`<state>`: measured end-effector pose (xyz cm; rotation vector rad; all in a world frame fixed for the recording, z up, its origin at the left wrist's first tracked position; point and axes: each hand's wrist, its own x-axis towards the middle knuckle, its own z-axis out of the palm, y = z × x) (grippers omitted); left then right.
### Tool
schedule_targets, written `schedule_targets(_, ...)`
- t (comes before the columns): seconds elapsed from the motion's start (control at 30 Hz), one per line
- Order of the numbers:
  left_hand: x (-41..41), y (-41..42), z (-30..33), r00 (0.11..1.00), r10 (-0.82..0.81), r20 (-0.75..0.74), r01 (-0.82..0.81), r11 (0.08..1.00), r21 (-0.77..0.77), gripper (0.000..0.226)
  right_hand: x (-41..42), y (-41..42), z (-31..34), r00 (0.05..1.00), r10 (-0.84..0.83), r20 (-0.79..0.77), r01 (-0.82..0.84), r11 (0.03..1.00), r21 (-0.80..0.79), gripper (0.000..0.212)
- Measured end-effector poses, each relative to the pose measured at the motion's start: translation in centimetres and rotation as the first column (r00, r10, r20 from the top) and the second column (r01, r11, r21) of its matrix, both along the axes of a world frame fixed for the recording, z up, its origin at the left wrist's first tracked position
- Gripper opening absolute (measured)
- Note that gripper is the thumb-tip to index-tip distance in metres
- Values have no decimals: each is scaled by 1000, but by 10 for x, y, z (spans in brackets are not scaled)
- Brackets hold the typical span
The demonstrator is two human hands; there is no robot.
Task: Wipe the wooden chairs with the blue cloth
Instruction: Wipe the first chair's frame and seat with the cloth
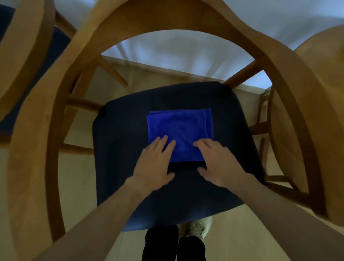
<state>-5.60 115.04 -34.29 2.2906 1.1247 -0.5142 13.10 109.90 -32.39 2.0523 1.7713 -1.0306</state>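
Both hands are lying flat with fingers straight, the left hand (154,162) and right hand (218,159) resting on the near corners of the square, folded, plush blue cloth (180,132), which is lying centred on the curved wooden chair's (76,61) dark padded seat (118,154).

A pale wood floor (232,246) runs beneath everything; a white wall (181,46) rises beyond it at the top of the view; a white shoe (198,227) rests on the floor; dark trouser legs (161,251) stand beside it, bottom centre.
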Motion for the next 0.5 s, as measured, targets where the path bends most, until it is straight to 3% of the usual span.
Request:
schedule_targets(0.07,-1,-10,-10,999,-6,-42,6,1000,-13,103,-5,-9,-11,996,55,66,-53,998,-27,89)
schedule_targets(0.17,0,-2,-14,1000,-13,2,12,996,94,90,-7,1,-19,968,151,199,-157,988,14,95)
schedule_targets(0.23,2,9,-13,994,-105,-10,105,978,179,79,-9,16,-19,939,241,247,-248,969,-5,94)
schedule_targets(0.3,5,26,-8,995,-88,51,77,980,185,59,-6,32,-18,938,283,201,-285,958,-16,82)
schedule_targets(0.37,7,50,-1,985,87,152,-90,996,14,33,6,54,-9,993,114,40,-112,992,-52,59)
schedule_targets(0.43,9,79,0,941,290,175,-256,947,-194,18,21,76,-2,990,-113,-84,102,988,-119,40)
schedule_targets(0.5,9,97,-4,915,364,177,-330,924,-195,20,28,92,-4,978,-168,-122,156,983,-99,29)
